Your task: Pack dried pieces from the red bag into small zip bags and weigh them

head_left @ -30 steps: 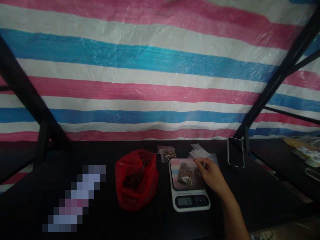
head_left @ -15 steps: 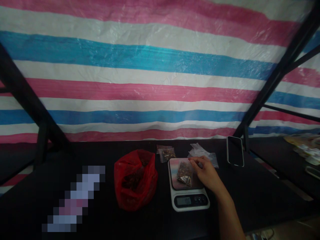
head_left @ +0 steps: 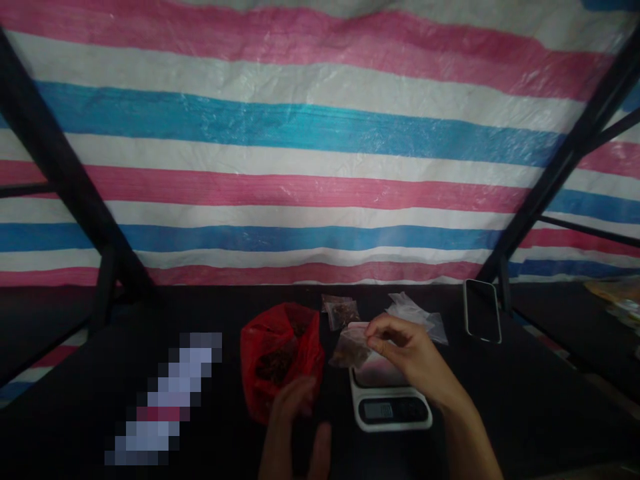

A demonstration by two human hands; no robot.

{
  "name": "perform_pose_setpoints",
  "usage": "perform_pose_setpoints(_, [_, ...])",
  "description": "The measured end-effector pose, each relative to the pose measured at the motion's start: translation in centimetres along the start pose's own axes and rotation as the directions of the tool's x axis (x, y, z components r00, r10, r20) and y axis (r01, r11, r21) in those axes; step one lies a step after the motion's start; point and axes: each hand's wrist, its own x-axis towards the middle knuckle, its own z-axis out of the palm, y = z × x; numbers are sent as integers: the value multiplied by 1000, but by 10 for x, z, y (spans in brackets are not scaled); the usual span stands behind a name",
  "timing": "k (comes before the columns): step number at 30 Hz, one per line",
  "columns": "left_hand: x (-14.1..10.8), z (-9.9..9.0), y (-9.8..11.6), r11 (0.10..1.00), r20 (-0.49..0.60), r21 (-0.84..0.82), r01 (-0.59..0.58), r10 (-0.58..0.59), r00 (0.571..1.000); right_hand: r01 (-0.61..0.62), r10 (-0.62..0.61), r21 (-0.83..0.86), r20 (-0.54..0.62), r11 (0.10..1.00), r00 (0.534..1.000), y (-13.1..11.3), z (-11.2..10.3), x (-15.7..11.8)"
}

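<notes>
My right hand [head_left: 407, 350] pinches the top edge of a small clear plastic bag [head_left: 347, 350] with brown bits inside. The bag hangs tilted over the left part of a white digital scale [head_left: 393, 417], whose display is lit. Low in front of a red plastic bag [head_left: 255, 353], my left hand [head_left: 299, 427] has its fingers and thumb apart and holds nothing. Dark brown pieces show inside the red bag's open mouth. Behind the scale lie small filled bags [head_left: 344, 312], and to their right flat clear plastic bags [head_left: 413, 310].
A phone [head_left: 481, 311] lies on the black table [head_left: 530, 387] at the right. Black metal bars [head_left: 550, 167] slope on both sides, with a striped sheet [head_left: 320, 193] behind. A pixelated patch hides something on the left.
My right hand has lifted the small bag off the scale and moved it left. My left hand has come into view near the red bag. The view has shifted slightly.
</notes>
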Motion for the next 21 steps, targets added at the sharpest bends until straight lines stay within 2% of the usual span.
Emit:
perform_pose_setpoints(2, [19, -1, -4, 994, -52, -39, 103, -105, 993, -21, 14, 72, 88, 997, 996, -8, 19, 2])
perform_pose_setpoints(3, [28, -1, -5, 987, -45, -71, 146, -149, 988, -29, 17, 96, 121, 995, 993, -10, 29, 3])
perform_pose_setpoints(6, [49, -3, 0, 894, 125, -259, 364, -343, 931, -56, 28, 153, 184, 987, 983, -11, 53, 5])
perform_pose_setpoints(8, [57, -3, 5, 842, 133, -317, 437, -417, 899, -64, 30, 170, 196, 983, 980, -10, 62, 7])
perform_pose_setpoints(11, [62, -3, 10, 798, 84, -381, 466, -472, 877, -50, 19, 170, 178, 984, 984, -9, 70, 9])
perform_pose_setpoints(16, [61, -5, 11, 745, 93, -459, 485, -502, 860, -26, 9, 167, 101, 986, 995, -13, 77, 10])
perform_pose_setpoints(21, [62, -7, 8, 756, 45, -459, 468, -506, 862, -35, 16, 194, 99, 980, 995, -17, 84, 10])
